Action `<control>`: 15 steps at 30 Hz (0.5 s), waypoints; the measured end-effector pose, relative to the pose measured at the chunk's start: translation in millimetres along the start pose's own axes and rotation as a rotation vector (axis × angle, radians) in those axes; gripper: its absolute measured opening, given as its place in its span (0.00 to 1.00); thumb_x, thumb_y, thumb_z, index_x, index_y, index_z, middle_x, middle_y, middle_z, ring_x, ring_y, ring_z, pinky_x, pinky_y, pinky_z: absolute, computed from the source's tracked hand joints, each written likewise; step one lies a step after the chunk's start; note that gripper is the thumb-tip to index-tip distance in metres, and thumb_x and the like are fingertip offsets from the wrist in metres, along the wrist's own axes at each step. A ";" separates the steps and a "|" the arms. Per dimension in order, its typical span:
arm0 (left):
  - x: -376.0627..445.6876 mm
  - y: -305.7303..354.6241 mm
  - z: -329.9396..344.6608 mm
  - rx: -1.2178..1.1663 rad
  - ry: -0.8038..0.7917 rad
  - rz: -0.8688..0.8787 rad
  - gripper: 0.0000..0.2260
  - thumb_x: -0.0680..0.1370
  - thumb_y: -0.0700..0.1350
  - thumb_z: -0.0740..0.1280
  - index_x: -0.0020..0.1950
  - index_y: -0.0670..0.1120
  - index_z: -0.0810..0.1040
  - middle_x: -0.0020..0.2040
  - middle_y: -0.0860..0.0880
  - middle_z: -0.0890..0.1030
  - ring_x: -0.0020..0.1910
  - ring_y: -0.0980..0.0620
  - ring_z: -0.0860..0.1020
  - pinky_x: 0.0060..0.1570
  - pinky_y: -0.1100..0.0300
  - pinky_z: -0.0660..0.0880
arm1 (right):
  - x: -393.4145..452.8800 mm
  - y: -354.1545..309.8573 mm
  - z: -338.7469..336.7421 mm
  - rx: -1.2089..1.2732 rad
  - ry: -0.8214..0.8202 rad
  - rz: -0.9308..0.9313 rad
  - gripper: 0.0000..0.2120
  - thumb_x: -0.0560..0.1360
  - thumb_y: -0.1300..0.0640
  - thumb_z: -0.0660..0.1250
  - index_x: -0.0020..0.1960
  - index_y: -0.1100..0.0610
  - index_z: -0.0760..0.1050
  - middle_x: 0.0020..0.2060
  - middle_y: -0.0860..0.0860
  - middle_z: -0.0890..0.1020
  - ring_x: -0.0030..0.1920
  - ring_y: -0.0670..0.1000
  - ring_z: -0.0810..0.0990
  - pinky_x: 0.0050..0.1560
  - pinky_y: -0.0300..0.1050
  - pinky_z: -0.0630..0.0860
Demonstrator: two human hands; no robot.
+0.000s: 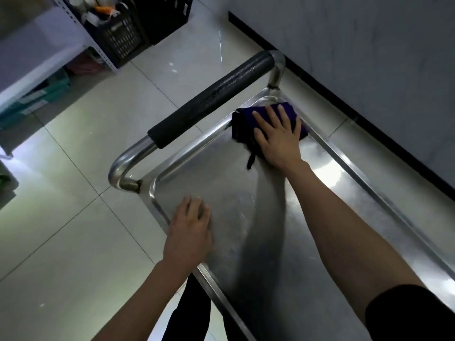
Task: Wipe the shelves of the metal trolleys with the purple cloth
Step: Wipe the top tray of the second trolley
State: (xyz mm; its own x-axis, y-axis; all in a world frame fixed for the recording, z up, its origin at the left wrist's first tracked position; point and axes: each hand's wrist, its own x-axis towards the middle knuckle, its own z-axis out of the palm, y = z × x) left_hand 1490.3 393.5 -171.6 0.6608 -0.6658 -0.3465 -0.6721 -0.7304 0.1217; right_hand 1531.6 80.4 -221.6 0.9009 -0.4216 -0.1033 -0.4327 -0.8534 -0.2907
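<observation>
— Pressing flat, fingers spread, the right hand (278, 136) pinned the purple cloth (242, 124) in the top shelf's (221, 183) far corner.
— Risk?
— Left hand (190, 225), spread on the steel; trolley might roll, corner missed.

The cloth (246, 124) lies in the far corner of the trolley's top shelf (221, 183), just inside the handle (211, 99), under the right hand (278, 136). The left hand (189, 227) rests flat at the shelf's left rim. A wall (369, 57) runs beside the trolley on the right; crates (120, 33) and shelving (37, 52) stand on the floor (61, 230) to the far left.
</observation>
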 end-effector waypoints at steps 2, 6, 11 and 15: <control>0.9 -0.5 -1.3 0.005 -0.045 -0.006 0.23 0.74 0.43 0.67 0.68 0.38 0.76 0.67 0.40 0.72 0.72 0.35 0.66 0.68 0.40 0.70 | -24.5 -2.5 4.8 -0.013 -0.003 0.005 0.25 0.83 0.39 0.45 0.79 0.40 0.58 0.81 0.49 0.57 0.81 0.54 0.47 0.77 0.65 0.40; 0.7 -1.3 -4.6 0.009 -0.081 -0.012 0.24 0.77 0.46 0.63 0.72 0.40 0.72 0.70 0.41 0.68 0.74 0.37 0.61 0.70 0.42 0.68 | -87.0 -14.2 17.4 -0.009 -0.001 0.078 0.25 0.84 0.39 0.45 0.80 0.40 0.55 0.81 0.49 0.56 0.81 0.54 0.46 0.77 0.65 0.42; 0.3 -3.3 -13.7 0.034 -0.075 0.015 0.21 0.80 0.50 0.60 0.71 0.43 0.74 0.67 0.44 0.70 0.70 0.40 0.64 0.63 0.45 0.71 | -149.1 -41.9 30.6 0.008 0.027 0.299 0.25 0.84 0.39 0.45 0.81 0.40 0.52 0.82 0.48 0.52 0.81 0.53 0.43 0.77 0.66 0.40; 6.4 -16.9 -19.9 0.065 -0.092 0.114 0.19 0.82 0.53 0.57 0.69 0.47 0.74 0.66 0.46 0.70 0.66 0.42 0.66 0.62 0.46 0.70 | -182.2 -68.3 41.5 0.004 0.041 0.431 0.25 0.84 0.40 0.44 0.81 0.40 0.51 0.82 0.48 0.50 0.81 0.53 0.42 0.77 0.67 0.39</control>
State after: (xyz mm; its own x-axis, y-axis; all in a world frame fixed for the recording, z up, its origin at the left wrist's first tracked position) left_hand 1512.6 398.5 -157.3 0.5471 -0.7250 -0.4184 -0.7635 -0.6371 0.1057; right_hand 1398.4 228.2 -222.4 0.6355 -0.7511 -0.1788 -0.7690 -0.5952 -0.2331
